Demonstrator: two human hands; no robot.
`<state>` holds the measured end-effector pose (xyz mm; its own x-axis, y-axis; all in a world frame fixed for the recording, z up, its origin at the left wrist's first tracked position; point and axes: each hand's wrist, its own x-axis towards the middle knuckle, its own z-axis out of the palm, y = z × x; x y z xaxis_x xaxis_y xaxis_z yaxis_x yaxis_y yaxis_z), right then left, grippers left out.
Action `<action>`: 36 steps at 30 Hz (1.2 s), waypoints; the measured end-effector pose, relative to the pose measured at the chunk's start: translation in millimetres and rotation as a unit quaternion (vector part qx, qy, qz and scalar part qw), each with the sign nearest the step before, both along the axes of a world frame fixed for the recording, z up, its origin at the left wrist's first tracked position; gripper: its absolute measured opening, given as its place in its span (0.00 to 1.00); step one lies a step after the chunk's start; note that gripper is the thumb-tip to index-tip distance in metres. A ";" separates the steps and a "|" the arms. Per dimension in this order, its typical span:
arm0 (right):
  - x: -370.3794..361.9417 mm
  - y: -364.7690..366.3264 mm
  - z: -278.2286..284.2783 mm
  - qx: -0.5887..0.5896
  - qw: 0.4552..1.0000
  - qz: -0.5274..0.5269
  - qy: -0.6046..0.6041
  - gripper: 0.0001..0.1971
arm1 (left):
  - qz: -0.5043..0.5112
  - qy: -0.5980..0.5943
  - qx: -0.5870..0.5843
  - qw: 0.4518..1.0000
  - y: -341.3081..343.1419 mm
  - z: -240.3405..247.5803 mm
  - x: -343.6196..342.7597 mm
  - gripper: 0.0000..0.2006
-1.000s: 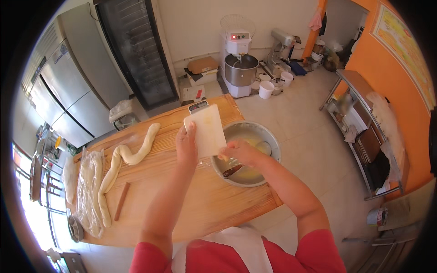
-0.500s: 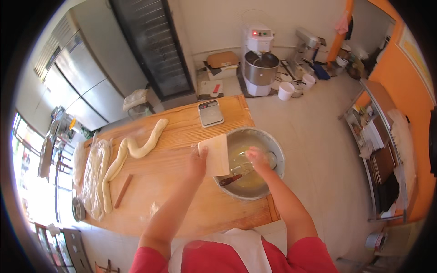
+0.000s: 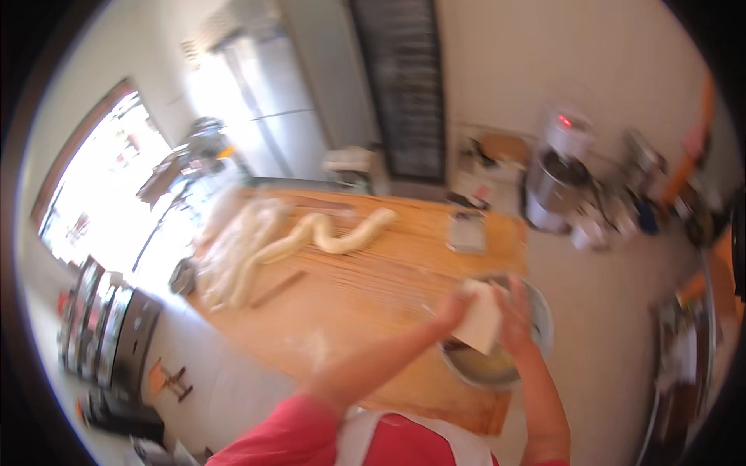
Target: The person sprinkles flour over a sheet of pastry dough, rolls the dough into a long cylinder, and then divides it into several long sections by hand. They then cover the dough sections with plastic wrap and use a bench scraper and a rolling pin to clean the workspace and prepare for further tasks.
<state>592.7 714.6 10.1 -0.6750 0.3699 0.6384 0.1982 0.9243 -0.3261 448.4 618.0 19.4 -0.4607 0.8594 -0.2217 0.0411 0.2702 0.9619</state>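
My left hand (image 3: 454, 309) is closed on the left edge of a pale, flat dough scraper (image 3: 480, 322), tilted over a wide metal bowl (image 3: 544, 342). My right hand (image 3: 513, 320) is against the scraper's right edge, fingers stretched upward, though motion blurs them. Inside the bowl, partly hidden by the scraper and hands, there is some yellowish liquid. A long, wavy rope of pale dough (image 3: 334, 242) lies on the wooden table (image 3: 373, 311), left of my hands. Next to it are a thin brown stick (image 3: 278, 290) and dough under clear plastic (image 3: 241, 241).
A kitchen scale (image 3: 467, 233) sits near the table's far right corner. Beyond it, on the floor, stand a spiral mixer (image 3: 558, 175) and white buckets (image 3: 590, 234). A steel fridge (image 3: 272, 109) is at the back left, and a low wooden stool (image 3: 169, 380) is at lower left.
The view has swung left, so everything appears further right. My right hand has come up from inside the bowl to the scraper's edge. My left hand still holds the scraper.
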 end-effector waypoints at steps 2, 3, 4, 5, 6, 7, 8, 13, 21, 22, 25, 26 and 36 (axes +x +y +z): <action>-2.4 -13.8 -18.9 0.021 1.000 0.012 -0.004 0.18 | -0.004 0.026 0.050 0.998 0.2 -46.8 -6.1 0.20; 9.3 -9.8 -15.9 0.015 1.000 0.010 -0.010 0.17 | 0.002 0.053 0.023 0.998 12.4 -25.3 8.9 0.16; 15.4 -9.8 -27.0 -0.073 0.997 0.023 0.016 0.17 | -0.009 0.054 -0.007 0.998 20.8 -18.6 14.1 0.15; 18.5 -15.9 -29.6 -0.085 0.996 0.033 0.008 0.17 | 0.015 0.040 0.033 0.999 22.2 -18.4 15.8 0.15; 21.8 -20.0 -30.3 -0.095 0.995 0.042 0.002 0.18 | 0.027 0.024 0.078 0.996 23.2 -13.6 16.7 0.14; 25.7 -31.1 -20.7 -0.026 0.998 0.046 -0.028 0.18 | 0.042 -0.004 0.082 0.996 17.3 -1.7 11.8 0.16; 30.9 -37.9 -12.3 -0.038 0.995 0.075 -0.048 0.18 | 0.053 -0.034 0.087 0.994 12.1 13.4 7.5 0.17; 51.6 -25.0 -45.6 -0.254 0.963 0.043 0.076 0.18 | 0.022 0.195 0.084 0.977 10.3 60.0 -5.9 0.18; 23.1 9.7 -22.2 -0.606 0.768 0.118 0.173 0.18 | -0.072 0.232 0.123 0.962 -2.1 24.7 29.4 0.15; 23.1 8.1 -19.9 -0.609 0.772 0.108 0.148 0.18 | -0.049 0.226 0.129 0.964 -1.7 24.2 29.6 0.15; 12.6 -20.2 -6.8 -0.627 0.759 0.091 0.148 0.18 | -0.007 0.140 0.117 0.983 3.1 26.5 26.3 0.14; 11.2 -20.0 -21.1 -0.634 0.748 0.111 0.160 0.18 | 0.014 0.112 0.126 0.986 5.2 23.1 25.2 0.15; 63.4 16.6 -103.1 -0.740 0.657 0.074 0.125 0.14 | 0.015 0.213 0.108 0.971 15.8 22.1 8.0 0.14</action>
